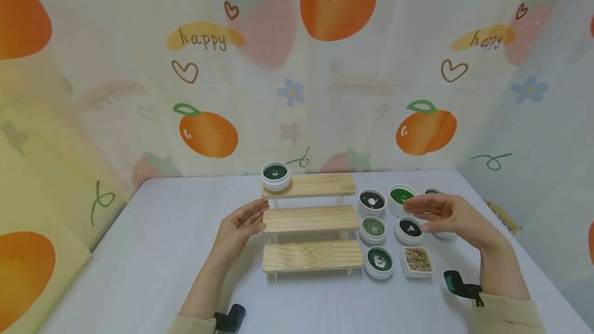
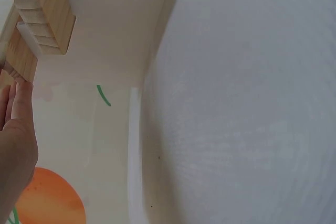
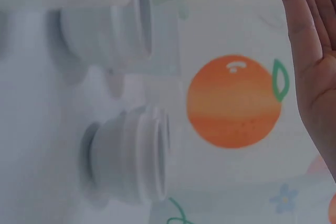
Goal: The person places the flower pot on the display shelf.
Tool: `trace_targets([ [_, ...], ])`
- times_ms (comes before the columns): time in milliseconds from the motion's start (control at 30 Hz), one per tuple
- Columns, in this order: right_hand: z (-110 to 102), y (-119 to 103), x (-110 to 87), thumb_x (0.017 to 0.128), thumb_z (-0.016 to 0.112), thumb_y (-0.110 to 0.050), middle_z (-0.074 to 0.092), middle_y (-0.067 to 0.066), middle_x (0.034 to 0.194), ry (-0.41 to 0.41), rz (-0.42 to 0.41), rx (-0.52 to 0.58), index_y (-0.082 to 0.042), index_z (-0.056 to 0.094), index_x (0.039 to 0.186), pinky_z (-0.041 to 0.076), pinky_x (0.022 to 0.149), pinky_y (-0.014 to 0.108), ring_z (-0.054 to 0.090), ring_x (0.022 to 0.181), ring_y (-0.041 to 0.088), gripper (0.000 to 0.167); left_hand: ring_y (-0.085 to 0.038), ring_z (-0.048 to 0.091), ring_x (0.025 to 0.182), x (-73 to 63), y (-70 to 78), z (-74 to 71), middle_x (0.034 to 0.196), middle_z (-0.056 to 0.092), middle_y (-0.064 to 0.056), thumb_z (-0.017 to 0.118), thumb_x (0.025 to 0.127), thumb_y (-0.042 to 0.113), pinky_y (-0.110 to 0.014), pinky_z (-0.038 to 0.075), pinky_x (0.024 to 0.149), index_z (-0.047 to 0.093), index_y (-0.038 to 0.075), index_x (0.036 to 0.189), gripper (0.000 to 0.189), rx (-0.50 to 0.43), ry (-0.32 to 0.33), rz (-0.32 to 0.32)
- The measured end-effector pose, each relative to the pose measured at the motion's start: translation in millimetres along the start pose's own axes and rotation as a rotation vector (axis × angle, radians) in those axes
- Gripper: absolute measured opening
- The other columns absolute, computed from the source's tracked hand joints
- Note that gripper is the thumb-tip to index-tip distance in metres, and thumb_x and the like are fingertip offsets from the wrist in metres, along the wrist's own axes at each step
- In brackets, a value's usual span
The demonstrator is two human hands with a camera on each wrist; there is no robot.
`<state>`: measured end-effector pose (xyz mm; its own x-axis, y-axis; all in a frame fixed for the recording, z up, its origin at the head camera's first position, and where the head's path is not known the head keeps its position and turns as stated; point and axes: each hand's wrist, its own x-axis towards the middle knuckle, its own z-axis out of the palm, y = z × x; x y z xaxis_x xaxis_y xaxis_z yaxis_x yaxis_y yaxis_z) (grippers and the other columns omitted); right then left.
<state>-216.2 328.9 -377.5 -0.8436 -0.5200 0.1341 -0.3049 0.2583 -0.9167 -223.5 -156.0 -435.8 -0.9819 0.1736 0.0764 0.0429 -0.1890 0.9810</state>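
Note:
A three-tier wooden stand (image 1: 311,220) stands mid-table in the head view. One white round pot with a dark green top (image 1: 276,184) sits at the left end of its highest tier. My left hand (image 1: 238,231) is at the stand's left side, fingers extended with the tips right at the middle and top boards; the left wrist view shows those fingers (image 2: 22,100) against a board end. Over the pots to the right of the stand hovers my right hand (image 1: 447,218), its fingers fairly straight and nothing in its grasp. It partly hides the pots at the far right.
Several white round pots, among them a bright green one (image 1: 401,196) and a dark one (image 1: 372,201), stand close together right of the stand. A square white dish of tan bits (image 1: 418,261) is in front of them. Behind the white tabletop (image 1: 134,251) hangs a fruit-patterned cloth (image 1: 320,81).

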Motion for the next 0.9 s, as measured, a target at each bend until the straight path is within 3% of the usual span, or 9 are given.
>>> trace_targets([
  [167, -5, 14, -8.6, 0.090, 0.060, 0.007, 0.069, -0.015, 0.126, -0.060, 0.053, 0.010, 0.006, 0.053, 0.133, 0.057, 0.093, 0.017, 0.066, 0.115, 0.003, 0.043, -0.003, 0.063, 0.118, -0.6, 0.1, 0.2, 0.126, 0.066, 0.006, 0.064, 0.085, -0.011, -0.018, 0.052, 0.105, 0.043, -0.010, 0.142, 0.061, 0.005, 0.001, 0.002],
  [333, -7, 27, -15.4, 0.089, 0.060, 0.008, 0.067, -0.009, 0.132, -0.146, 0.014, 0.077, 0.009, 0.050, 0.135, 0.055, 0.098, 0.016, 0.065, 0.120, 0.009, 0.046, -0.002, 0.064, 0.117, -0.8, 1.0, 0.9, 0.126, 0.066, 0.006, 0.064, 0.085, -0.011, -0.018, 0.052, 0.105, 0.042, -0.011, 0.142, 0.061, 0.001, -0.004, 0.011],
  [600, -5, 47, -25.4, 0.089, 0.060, 0.010, 0.064, -0.003, 0.138, -0.230, 0.033, 0.201, 0.013, 0.046, 0.136, 0.049, 0.105, 0.012, 0.059, 0.127, 0.003, 0.049, -0.002, 0.064, 0.118, -0.5, 0.6, 1.3, 0.126, 0.067, 0.007, 0.064, 0.085, -0.011, -0.018, 0.052, 0.105, 0.042, -0.011, 0.142, 0.062, -0.010, -0.007, 0.004],
  [900, -3, 55, -26.4, 0.089, 0.063, 0.005, 0.062, -0.005, 0.140, -0.300, 0.101, 0.218, 0.012, 0.044, 0.138, 0.045, 0.106, 0.008, 0.057, 0.129, 0.001, 0.053, -0.002, 0.064, 0.116, -1.1, 0.9, 1.4, 0.119, 0.068, 0.014, 0.063, 0.085, -0.012, -0.017, 0.052, 0.104, 0.041, -0.012, 0.142, 0.062, -0.016, -0.006, 0.018],
])
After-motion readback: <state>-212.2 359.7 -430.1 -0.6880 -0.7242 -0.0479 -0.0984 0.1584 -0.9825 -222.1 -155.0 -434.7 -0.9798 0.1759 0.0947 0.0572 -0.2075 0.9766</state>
